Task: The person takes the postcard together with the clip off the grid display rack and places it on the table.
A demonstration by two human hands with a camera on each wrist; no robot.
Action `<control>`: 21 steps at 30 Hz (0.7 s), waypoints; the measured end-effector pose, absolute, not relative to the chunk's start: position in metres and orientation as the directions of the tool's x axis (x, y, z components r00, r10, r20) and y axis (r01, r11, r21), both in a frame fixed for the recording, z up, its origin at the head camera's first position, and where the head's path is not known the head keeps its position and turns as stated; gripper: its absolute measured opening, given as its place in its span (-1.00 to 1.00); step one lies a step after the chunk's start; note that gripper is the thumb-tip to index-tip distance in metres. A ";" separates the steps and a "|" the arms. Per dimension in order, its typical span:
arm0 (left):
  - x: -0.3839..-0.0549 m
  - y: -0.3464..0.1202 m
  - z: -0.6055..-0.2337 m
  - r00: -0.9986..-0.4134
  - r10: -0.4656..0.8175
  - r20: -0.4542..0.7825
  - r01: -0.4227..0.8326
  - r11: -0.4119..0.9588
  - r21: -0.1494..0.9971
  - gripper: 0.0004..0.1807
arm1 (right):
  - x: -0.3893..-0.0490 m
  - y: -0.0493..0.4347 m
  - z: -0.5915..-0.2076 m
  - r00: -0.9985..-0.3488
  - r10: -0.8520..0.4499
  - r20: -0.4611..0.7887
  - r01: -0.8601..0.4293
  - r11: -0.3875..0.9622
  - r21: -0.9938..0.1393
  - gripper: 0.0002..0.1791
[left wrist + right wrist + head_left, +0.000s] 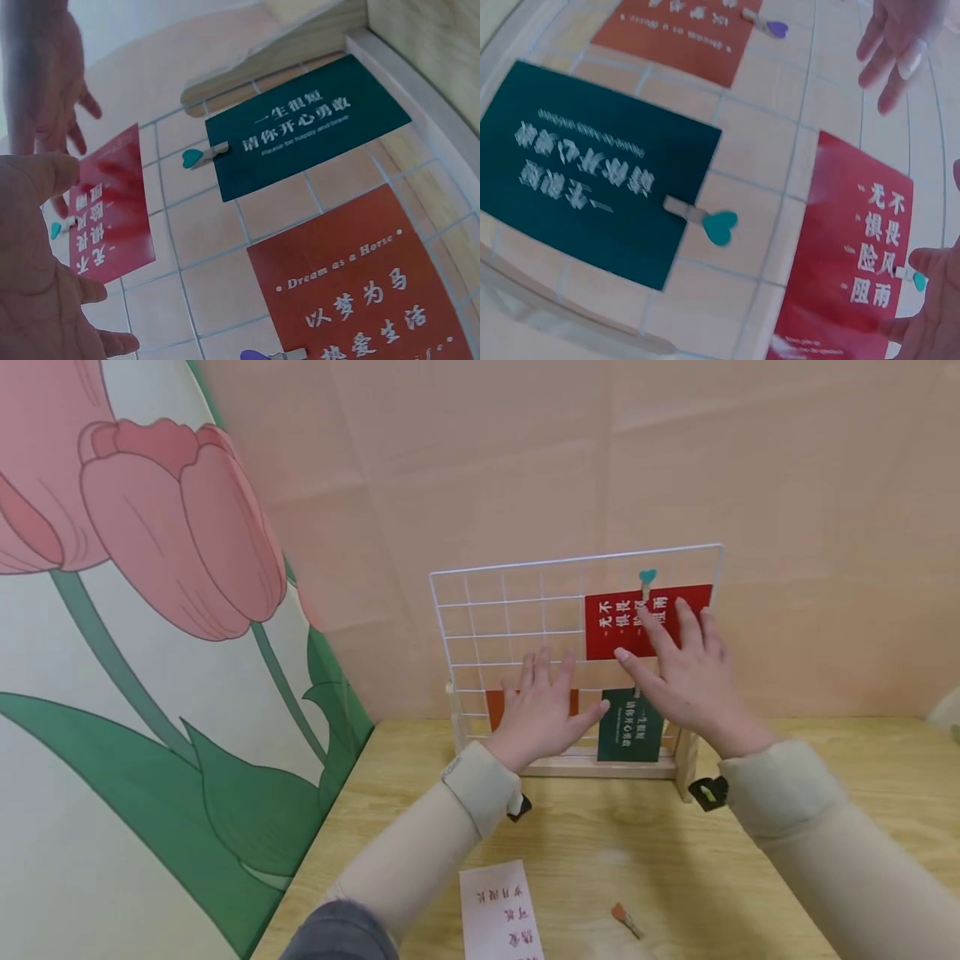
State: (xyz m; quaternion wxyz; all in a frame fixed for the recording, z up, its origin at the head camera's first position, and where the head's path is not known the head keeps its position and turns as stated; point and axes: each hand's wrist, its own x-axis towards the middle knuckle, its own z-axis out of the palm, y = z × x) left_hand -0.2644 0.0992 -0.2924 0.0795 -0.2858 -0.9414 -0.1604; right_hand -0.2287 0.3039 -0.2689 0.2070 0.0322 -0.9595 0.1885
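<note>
A white wire grid rack [577, 559] stands upright in a wooden base [570, 768], with three cards clipped to it. My right hand [693, 685] is spread in front of the red card [597, 643] at the upper right, its fingers overlapping the card below a teal heart clip [648, 577]. Lower down hangs a green card [628, 739], held by another teal clip [719, 227]. My left hand [536, 714] has its fingers extended over the grid, partly hiding an orange card [337, 259] with a purple heart clip [256, 355]. Both hands hold nothing.
A pale card with red writing [491, 914] lies on the wooden table [405, 785] near the front. To its right is a loose clothespin with an orange end [625, 920]. Behind the rack hangs a peach backdrop [487, 460]; a tulip-patterned panel [247, 793] borders the left side.
</note>
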 end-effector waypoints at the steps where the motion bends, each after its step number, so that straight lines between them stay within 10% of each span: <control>1: -0.266 0.101 -0.291 -0.821 0.519 0.241 0.569 0.782 0.253 -0.04 | -0.230 0.305 -0.266 -0.911 0.017 0.412 -0.139 0.929 -0.344 -0.10; 14: -0.279 0.123 -0.273 -0.803 0.571 0.171 0.576 0.670 0.469 -0.06 | -0.240 0.314 -0.237 -0.871 0.029 0.490 -0.149 0.935 -0.320 -0.18; 21: -0.277 0.128 -0.268 -0.821 0.562 0.102 0.417 0.467 0.780 -0.07 | -0.245 0.316 -0.226 -0.876 0.062 0.478 -0.122 0.931 -0.344 -0.22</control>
